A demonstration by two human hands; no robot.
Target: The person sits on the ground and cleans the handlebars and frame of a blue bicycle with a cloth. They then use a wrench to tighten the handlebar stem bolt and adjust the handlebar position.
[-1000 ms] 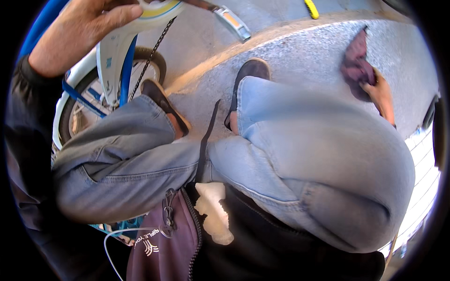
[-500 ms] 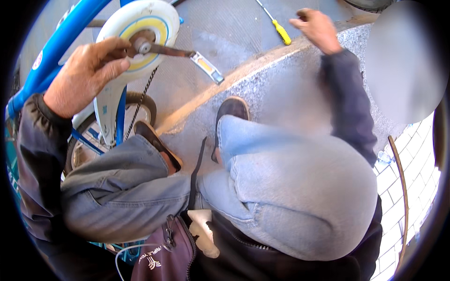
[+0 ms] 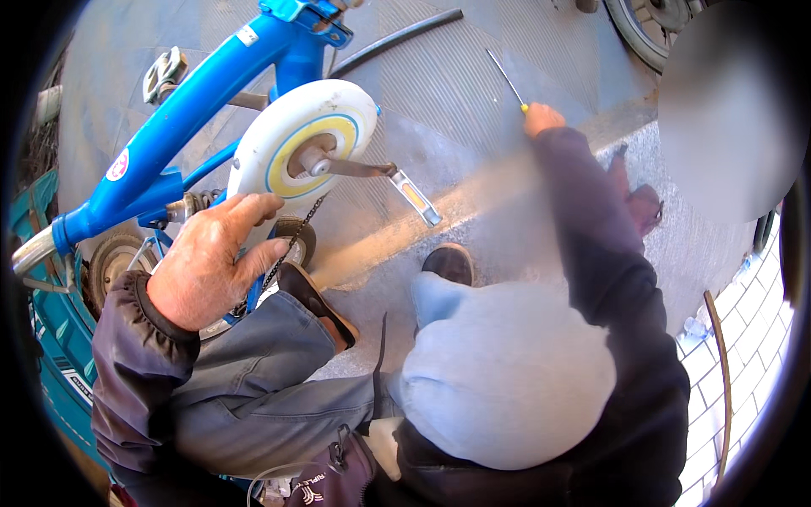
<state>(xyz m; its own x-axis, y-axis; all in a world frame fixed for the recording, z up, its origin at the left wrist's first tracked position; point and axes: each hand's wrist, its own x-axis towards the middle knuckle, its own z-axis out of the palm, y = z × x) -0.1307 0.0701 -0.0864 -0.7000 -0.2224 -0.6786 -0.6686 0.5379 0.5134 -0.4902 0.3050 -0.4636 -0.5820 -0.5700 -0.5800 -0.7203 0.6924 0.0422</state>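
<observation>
My right hand (image 3: 545,120) is closed around the yellow handle of a screwdriver (image 3: 508,83) lying on the ground, and its thin metal shaft points away to the upper left. Most of the handle is hidden by the fingers. At the left, my left hand (image 3: 218,258) has thumb and fingers apart, with nothing in it. It hovers by the lower edge of a round white chain guard (image 3: 253,160) with a yellow ring; whether a fingertip touches it I cannot tell. A rusty crank (image 3: 363,168) with a pedal (image 3: 416,199) extends right from the guard's centre.
The blue bicycle frame (image 3: 203,106) fills the upper left. Beyond it a dark tube (image 3: 397,40) lies on the ground. A wheel (image 3: 638,34) shows at the top right. A stone ledge (image 3: 372,252) crosses in front of my shoes, and a dark reddish rag-like thing (image 3: 642,207) lies beside my right forearm.
My right hand has reached forward and closed on the screwdriver's handle. My left hand has drawn back from the crank's hub to below the chain guard. The view has shifted.
</observation>
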